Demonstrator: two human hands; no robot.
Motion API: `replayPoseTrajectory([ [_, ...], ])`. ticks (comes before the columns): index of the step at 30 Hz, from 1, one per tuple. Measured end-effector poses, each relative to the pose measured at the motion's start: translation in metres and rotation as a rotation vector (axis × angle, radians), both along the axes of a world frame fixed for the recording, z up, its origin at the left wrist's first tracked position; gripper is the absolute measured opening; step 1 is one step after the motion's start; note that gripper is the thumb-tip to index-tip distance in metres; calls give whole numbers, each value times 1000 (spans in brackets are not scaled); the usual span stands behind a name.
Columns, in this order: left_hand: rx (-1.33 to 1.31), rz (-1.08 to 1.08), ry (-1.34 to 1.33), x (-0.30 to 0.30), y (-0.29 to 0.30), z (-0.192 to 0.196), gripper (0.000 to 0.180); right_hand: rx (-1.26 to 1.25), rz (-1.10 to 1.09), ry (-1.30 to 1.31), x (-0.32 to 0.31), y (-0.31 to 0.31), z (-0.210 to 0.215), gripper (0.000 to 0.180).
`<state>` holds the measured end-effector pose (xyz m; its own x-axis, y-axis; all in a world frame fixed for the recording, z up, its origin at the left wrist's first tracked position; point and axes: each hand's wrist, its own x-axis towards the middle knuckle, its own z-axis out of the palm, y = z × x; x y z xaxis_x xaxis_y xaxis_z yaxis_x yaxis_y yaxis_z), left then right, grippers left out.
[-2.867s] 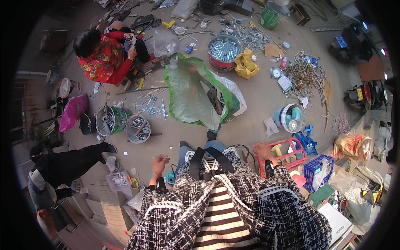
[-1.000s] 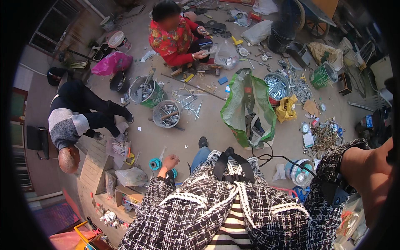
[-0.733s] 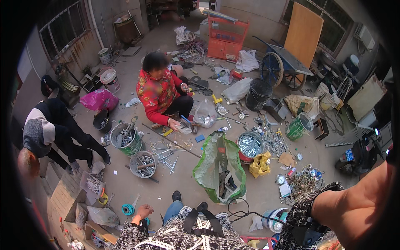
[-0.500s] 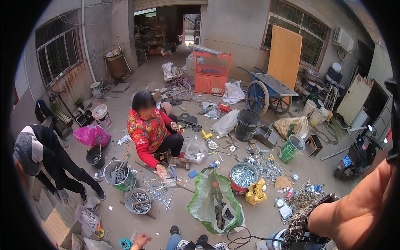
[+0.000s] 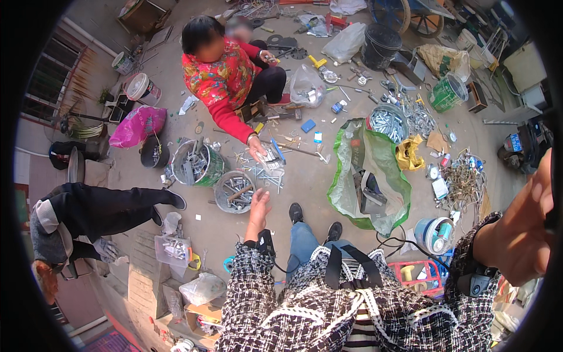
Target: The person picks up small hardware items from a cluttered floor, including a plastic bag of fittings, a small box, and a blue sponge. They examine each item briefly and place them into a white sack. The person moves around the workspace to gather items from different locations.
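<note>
My left hand (image 5: 258,211) reaches forward, fingers loosely apart with nothing in them. Just beyond it is a pale bucket (image 5: 218,199) of bolts and metal rods. My right hand (image 5: 519,234) is raised very close at the right rim, its fingers bent and cut off by the dark border, so what they touch is hidden. Across from me a crouching person in a red flowered jacket (image 5: 214,82) holds a small clear packet (image 5: 270,157) over loose long bolts (image 5: 268,178). Right of my feet an open green-edged bag (image 5: 390,217) holds dark metal pieces.
A green bucket (image 5: 220,170) of metal parts stands left of the bolts, a tub of bolts (image 5: 387,122) and yellow bag (image 5: 410,154) to the right. Another person in dark trousers (image 5: 117,214) bends at left. Wire hardware (image 5: 460,185) and a red crate (image 5: 419,281) lie right.
The view has tilted down, bringing my jacket and legs into sight. My left hand now shows fully, farther forward near the bolt bucket. My right hand stays raised at the right rim.
</note>
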<state>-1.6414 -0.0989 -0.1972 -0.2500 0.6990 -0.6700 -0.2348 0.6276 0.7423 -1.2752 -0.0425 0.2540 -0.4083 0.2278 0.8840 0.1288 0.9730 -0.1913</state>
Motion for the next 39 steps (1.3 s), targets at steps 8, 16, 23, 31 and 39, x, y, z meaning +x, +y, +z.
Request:
replayPoseTrajectory([
  [8, -94, 190, -192, -28, 95, -52, 64, -1046, -342, -192, -72, 54, -159, 37],
  [16, -158, 75, -292, -49, 117, -96, 46, -1429, -373, -216, -97, 41, -254, 28],
  [23, -177, -54, -278, -47, 114, -97, 27, -1528, -268, -270, -117, 31, -290, 26],
  [31, 17, -246, -389, -30, 88, -34, 33, -1599, -299, -259, -130, 32, -339, 29],
  [39, 108, -321, -519, 15, 70, 38, 37, -1961, -104, 116, -132, 44, -376, 46],
])
